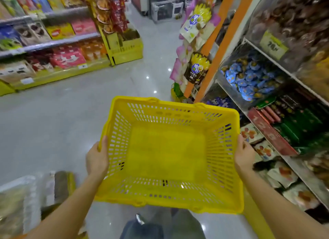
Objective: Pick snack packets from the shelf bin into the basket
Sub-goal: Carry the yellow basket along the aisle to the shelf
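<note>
I hold a yellow plastic basket [178, 108] level in front of me, and nothing lies inside it. My left hand [97, 160] grips its left rim, thumb over the edge. My right hand [244, 154] grips the right rim the same way. To the right, a clear shelf bin [229, 90] holds several blue snack packets [249, 78], above and beyond the basket's far right corner. Neither hand touches the packets.
The right shelving [277, 64] has more bins and boxed sweets above and below the blue packets. Hanging snack bags [195, 67] sit on an orange post. Shelves of boxes [53, 42] line the aisle's left side. Grey tiled floor [71, 114] runs ahead.
</note>
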{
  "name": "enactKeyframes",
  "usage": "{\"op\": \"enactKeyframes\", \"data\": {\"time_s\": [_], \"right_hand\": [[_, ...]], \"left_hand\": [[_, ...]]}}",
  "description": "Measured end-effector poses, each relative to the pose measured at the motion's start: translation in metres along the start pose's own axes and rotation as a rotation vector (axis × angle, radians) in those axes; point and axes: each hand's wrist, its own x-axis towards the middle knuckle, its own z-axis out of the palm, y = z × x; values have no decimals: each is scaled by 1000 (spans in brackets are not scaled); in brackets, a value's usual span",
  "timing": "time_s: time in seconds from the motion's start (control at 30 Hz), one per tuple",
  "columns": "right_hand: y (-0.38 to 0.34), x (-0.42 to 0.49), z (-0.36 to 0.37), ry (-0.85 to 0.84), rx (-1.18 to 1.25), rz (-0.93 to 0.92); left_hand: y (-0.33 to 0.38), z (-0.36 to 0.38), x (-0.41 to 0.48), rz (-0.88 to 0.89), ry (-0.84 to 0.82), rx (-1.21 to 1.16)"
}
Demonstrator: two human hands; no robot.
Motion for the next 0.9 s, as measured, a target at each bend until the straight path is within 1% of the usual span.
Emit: {"op": "enactKeyframes", "data": {"time_s": [0.2,0.47,0.57,0.7,0.9], "right_hand": [[27,9,-4,142,24,232],[55,36,-7,237,83,433],[68,42,-7,276,65,505],[79,37,-5,369,53,590],[78,25,8,498,131,679]], "left_hand": [[48,58,58,147,-196,54],[118,128,84,313,-299,127],[143,156,87,376,-345,156],[156,182,91,439,-406,182],[161,215,114,499,-488,183]]}}
